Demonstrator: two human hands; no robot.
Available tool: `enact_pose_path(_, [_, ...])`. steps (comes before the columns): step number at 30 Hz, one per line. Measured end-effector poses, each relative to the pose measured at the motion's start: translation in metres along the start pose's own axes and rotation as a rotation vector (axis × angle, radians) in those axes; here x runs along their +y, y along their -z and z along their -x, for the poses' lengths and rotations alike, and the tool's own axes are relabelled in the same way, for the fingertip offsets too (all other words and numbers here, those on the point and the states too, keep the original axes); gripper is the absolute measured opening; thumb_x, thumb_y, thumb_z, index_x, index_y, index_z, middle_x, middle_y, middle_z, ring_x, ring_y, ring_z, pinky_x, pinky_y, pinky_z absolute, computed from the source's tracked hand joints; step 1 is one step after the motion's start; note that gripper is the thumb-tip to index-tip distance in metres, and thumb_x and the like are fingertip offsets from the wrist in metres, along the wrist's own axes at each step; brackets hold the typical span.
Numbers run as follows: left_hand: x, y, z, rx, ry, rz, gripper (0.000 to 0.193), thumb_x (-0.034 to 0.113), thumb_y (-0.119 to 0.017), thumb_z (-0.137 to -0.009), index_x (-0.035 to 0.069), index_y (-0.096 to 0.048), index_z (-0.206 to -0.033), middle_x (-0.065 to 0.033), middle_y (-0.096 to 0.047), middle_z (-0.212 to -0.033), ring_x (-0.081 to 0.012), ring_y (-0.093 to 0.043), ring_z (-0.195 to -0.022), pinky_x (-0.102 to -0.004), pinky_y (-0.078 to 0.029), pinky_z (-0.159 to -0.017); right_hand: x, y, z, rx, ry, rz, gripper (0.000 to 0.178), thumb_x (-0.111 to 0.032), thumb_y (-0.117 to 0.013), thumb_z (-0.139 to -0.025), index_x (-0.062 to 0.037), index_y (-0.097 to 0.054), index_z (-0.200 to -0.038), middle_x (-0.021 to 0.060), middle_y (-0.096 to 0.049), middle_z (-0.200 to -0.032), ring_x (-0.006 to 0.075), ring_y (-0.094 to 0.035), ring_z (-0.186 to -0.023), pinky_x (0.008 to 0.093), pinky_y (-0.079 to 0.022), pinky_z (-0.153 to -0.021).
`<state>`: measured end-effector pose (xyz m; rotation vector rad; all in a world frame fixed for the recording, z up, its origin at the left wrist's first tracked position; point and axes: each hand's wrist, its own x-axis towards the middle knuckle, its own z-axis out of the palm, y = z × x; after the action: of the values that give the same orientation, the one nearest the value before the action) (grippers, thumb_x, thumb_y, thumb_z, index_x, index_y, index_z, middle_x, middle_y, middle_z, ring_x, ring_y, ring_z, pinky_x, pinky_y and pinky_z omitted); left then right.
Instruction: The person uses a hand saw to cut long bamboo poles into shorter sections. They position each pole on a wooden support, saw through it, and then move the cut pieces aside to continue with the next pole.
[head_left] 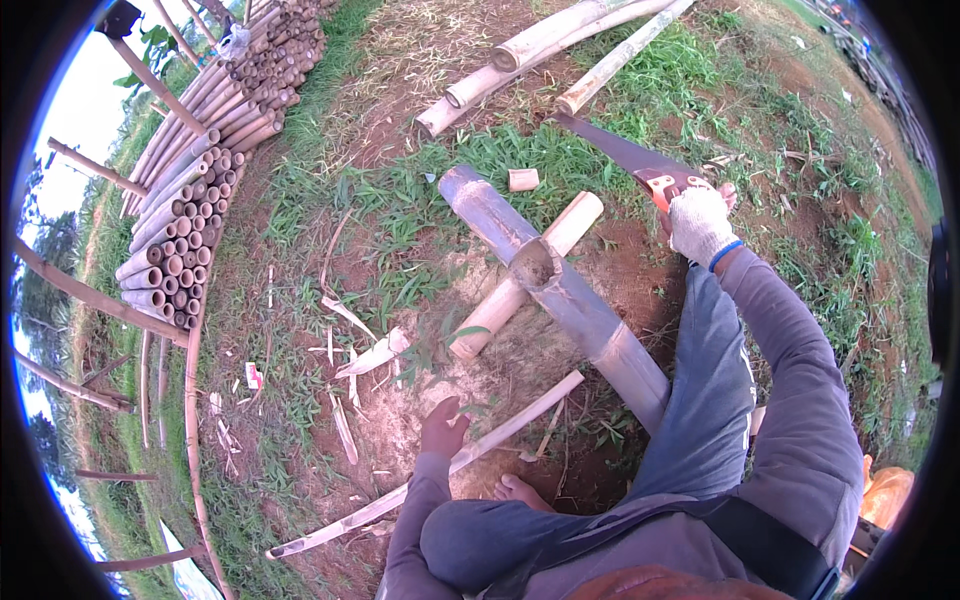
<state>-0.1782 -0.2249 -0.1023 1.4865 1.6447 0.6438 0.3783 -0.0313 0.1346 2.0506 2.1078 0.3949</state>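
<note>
Here: right hand [700, 222], far right, clenched round saw [622, 152]; left hand [443, 428], near, spread; grey bamboo [603, 325] best braced for sawing

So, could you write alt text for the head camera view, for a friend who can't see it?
A white-gloved right hand holds a handsaw clear of a notched grey bamboo pole, which lies across a shorter pale bamboo piece. The bare left hand is open near a split bamboo strip; cut poles are stacked at upper left.
</note>
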Motion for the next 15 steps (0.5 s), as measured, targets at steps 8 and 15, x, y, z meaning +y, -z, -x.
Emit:
enact_pose_path(8, [0.026,-0.008,-0.028,0.035,0.05,0.131,0.049,0.018,-0.08,-0.094,0.002,-0.067,-0.138,-0.0166,-0.077,-0.12,-0.0224,-0.074,-0.106,-0.0359,-0.06,-0.092,0.075,-0.038,0.178,0.201,-0.045,-0.219,0.047,-0.032,-0.072,-0.092,0.0009,-0.065,-0.125,0.026,-0.071,-0.113,0.0473,-0.067,-0.112,0.0558,-0.051,-0.102])
enact_pose_path(15, [0.154,-0.022,-0.122,-0.163,-0.258,0.041,0.048,0.016,-0.081,-0.093,0.001,-0.067,-0.136,-0.0171,-0.076,-0.117,-0.0203,-0.073,-0.096,-0.0357,-0.061,-0.084,0.063,-0.058,0.263,0.348,-0.146,-0.406,0.04,-0.026,-0.078,-0.086,-0.002,-0.067,-0.116,0.0177,-0.071,-0.108,0.04,-0.069,-0.106,0.0525,-0.049,-0.109])
